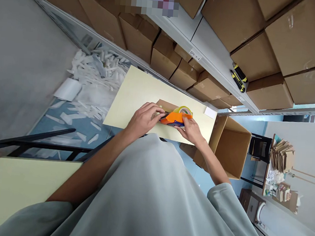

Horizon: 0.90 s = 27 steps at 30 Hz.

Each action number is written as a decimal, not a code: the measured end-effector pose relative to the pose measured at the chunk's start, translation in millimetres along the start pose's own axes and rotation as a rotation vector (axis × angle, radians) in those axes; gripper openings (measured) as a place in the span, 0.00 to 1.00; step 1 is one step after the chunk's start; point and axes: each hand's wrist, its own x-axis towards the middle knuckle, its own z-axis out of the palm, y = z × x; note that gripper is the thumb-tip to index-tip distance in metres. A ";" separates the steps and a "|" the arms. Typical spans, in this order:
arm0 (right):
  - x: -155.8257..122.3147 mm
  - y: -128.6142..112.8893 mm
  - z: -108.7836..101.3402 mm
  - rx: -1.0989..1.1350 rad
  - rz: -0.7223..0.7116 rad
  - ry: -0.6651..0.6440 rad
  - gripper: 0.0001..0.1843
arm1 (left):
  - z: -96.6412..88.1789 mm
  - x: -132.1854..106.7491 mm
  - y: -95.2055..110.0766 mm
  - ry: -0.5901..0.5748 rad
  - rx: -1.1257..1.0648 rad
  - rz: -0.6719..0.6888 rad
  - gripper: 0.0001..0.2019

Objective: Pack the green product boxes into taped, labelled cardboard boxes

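An orange tape dispenser (pixel 177 117) with a roll of clear tape rests on a small brown cardboard box (pixel 166 106) on a pale yellow table (pixel 137 94). My right hand (pixel 191 130) is wrapped round the dispenser's handle. My left hand (pixel 145 118) lies on the box beside the dispenser, fingers curled and pinched at the tape's front end. What the left fingertips grip is too small to make out.
Shelves of brown cartons (pixel 264 35) run along the far side. Two yellow-black screwdrivers (pixel 238 77) lie on a shelf edge. An open carton (pixel 230 146) stands right of the table. White paper scraps (pixel 95 76) litter the floor at left. A second pale table (pixel 16 183) is near left.
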 end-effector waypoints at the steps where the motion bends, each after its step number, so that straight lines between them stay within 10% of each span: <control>1: -0.2 -0.2 -2.0 -0.001 -0.004 -0.029 0.34 | -0.3 -2.4 -2.5 -0.001 -0.012 -0.029 0.06; 8: 1.7 0.7 -15.4 0.013 -0.035 -0.107 0.37 | 0.7 -13.3 -14.2 0.026 -0.154 -0.183 0.20; 27: 8.4 -9.4 -41.6 -0.018 -0.046 -0.196 0.31 | -1.0 -18.3 -0.4 0.059 -0.137 -0.196 0.07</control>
